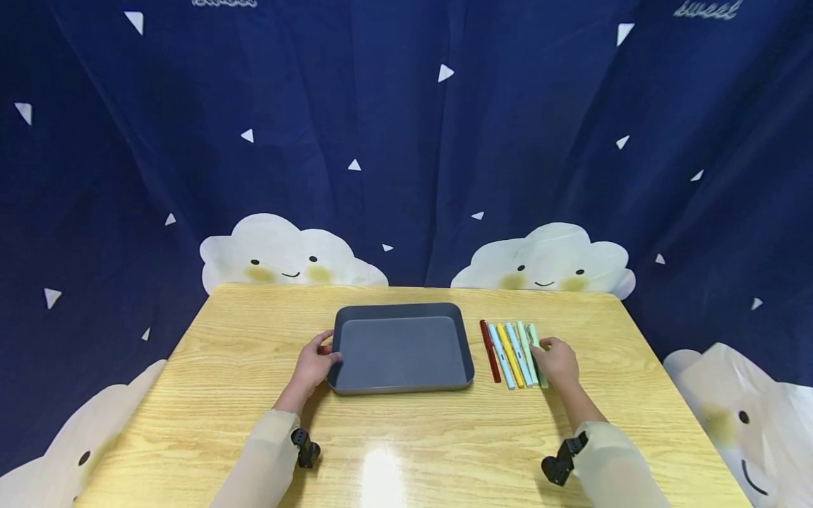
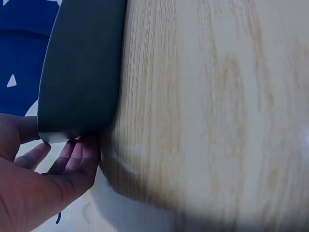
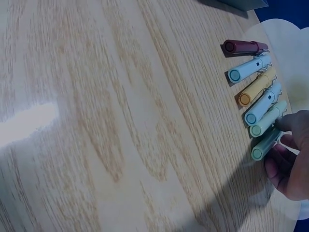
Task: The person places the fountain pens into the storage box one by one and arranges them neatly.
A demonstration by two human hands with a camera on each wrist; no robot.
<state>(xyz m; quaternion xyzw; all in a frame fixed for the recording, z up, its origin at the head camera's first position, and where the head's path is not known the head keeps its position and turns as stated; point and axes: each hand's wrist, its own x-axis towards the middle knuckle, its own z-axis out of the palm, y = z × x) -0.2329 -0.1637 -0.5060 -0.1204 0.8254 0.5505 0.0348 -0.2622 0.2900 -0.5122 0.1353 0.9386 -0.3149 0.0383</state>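
A dark grey rectangular tray (image 1: 399,388) sits at the middle of the wooden table. My left hand (image 1: 315,363) grips its left side, thumb at the rim, and in the left wrist view the fingers (image 2: 72,159) curl against the tray wall (image 2: 79,82). Several capped pens lie side by side right of the tray: dark red (image 1: 490,351), light blue, yellow (image 1: 510,355), light blue, pale green (image 1: 526,346) and green. With thumb and fingers, my right hand (image 1: 557,361) pinches the rightmost green pen (image 3: 263,148), partly covering it. Whether that pen is raised, I cannot tell.
The wooden table (image 1: 413,448) reaches back to a dark blue curtain (image 1: 406,141) printed with clouds and white triangles. A small black camera (image 1: 306,448) is worn on the left wrist, another camera (image 1: 562,462) on the right.
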